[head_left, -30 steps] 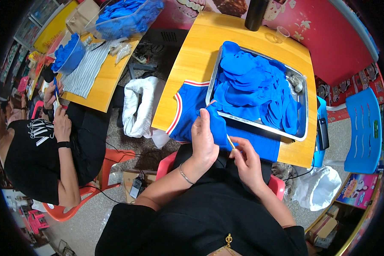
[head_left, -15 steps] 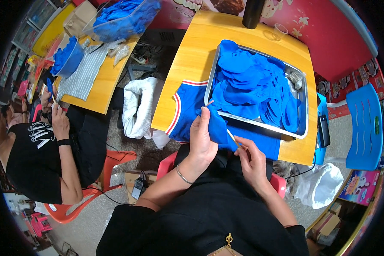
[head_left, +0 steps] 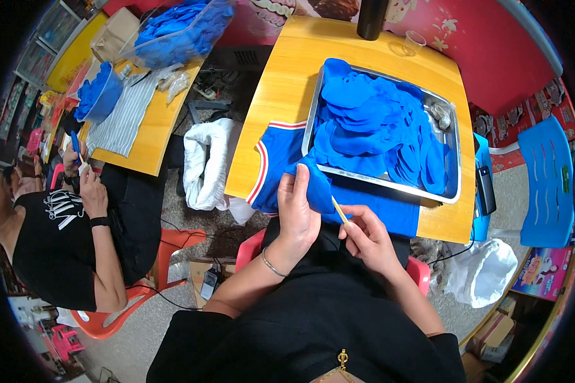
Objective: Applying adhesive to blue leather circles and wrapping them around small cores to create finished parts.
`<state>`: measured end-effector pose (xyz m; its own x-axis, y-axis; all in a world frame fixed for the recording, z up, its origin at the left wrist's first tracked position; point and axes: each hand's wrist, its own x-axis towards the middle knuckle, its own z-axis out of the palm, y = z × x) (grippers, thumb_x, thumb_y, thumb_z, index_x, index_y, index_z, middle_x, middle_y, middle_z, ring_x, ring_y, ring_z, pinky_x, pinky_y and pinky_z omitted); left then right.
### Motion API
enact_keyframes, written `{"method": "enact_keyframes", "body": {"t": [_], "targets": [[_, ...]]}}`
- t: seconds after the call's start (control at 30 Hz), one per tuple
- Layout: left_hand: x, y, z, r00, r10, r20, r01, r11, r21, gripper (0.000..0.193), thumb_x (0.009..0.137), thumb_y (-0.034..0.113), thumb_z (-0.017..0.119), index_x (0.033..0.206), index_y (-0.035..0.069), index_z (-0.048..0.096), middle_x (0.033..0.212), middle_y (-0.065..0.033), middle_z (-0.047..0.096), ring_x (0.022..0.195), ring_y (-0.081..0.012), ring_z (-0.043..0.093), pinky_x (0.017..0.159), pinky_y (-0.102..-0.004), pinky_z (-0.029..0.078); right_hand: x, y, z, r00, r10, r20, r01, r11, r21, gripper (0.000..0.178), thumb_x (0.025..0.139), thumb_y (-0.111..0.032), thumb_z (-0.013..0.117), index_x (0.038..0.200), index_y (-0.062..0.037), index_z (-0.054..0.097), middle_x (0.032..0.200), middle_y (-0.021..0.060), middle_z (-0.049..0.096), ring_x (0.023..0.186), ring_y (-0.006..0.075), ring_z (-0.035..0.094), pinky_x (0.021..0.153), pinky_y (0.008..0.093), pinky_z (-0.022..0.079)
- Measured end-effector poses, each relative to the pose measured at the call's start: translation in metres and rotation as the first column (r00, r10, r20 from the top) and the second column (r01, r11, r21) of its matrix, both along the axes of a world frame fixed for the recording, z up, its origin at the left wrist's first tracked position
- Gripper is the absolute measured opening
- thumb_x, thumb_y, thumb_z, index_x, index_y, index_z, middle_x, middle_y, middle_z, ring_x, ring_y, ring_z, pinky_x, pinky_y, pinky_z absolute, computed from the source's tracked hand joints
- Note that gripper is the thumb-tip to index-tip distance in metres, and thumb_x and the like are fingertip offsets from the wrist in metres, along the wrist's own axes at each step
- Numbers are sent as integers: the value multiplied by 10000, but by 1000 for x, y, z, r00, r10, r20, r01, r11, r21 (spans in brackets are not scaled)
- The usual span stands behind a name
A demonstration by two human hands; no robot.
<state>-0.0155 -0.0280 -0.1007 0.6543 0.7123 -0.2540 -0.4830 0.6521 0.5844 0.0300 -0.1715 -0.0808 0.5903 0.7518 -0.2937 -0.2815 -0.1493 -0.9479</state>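
My left hand (head_left: pixel 295 214) is closed around a blue fabric piece (head_left: pixel 319 189), its thumb pressing on the cloth from above. In my right hand (head_left: pixel 369 237) a thin wooden stick (head_left: pixel 340 211) is pinched between thumb and fingers; its far end meets the lower right edge of that piece. Just beyond both hands stands a metal tray (head_left: pixel 390 184) with a heap of similar blue fabric pieces (head_left: pixel 372 124). A blue garment with red and white trim (head_left: pixel 276 163) lies partly beneath the tray, at the table's near edge.
The yellow table (head_left: pixel 287 70) carries a black cylinder (head_left: pixel 372 18) and a clear cup (head_left: pixel 414 42) at its far end. At left a co-worker (head_left: pixel 54 246) sits by another table with blue cloth in a tub (head_left: pixel 105 102). A blue chair (head_left: pixel 547 182) stands at right.
The stick, which passed behind the fabric with its tip showing beyond it, has drawn back toward my right hand. My left hand shifted slightly, and the whole view moved a little.
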Motion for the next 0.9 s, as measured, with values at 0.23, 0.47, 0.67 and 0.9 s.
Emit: {"method": "enact_keyframes", "body": {"t": [0.23, 0.47, 0.67, 0.9], "targets": [[1, 4, 1, 999, 3, -47, -3, 1000, -7, 130, 910, 222, 552, 942, 96, 548, 829, 31, 564, 759, -40, 529, 689, -215, 449, 3, 1, -9, 514, 52, 856, 97, 988, -118, 222, 861, -2, 517, 1072, -39, 576, 723, 66, 584, 664, 126, 599, 562, 286, 457], [1, 5, -2, 999, -7, -32, 7, 1000, -12, 104, 908, 214, 554, 922, 112, 537, 817, 32, 556, 743, -41, 531, 676, -202, 450, -7, -5, -11, 999, -39, -3, 39, 999, 20, 265, 885, 7, 496, 1143, -36, 538, 829, 61, 585, 583, 33, 455, 484, 183, 354], [1, 4, 3, 1000, 24, -19, -24, 1000, -5, 82, 916, 196, 537, 924, 116, 521, 826, 33, 549, 743, -42, 529, 671, -201, 451, -1, 4, -27, 693, -82, 717, 57, 997, 58, 263, 910, -75, 485, 1172, -57, 505, 805, 39, 590, 580, 45, 467, 515, 190, 380], [1, 5, 0, 1000, -10, 3, 10, 998, 58, 87, 915, 198, 539, 939, 117, 517, 821, 33, 543, 761, -41, 530, 682, -210, 453, 1, -1, -19, 987, 8, -162, 12, 993, 119, 243, 880, 6, 513, 1121, -16, 532, 871, 79, 602, 694, 107, 591, 564, 213, 442]]}}
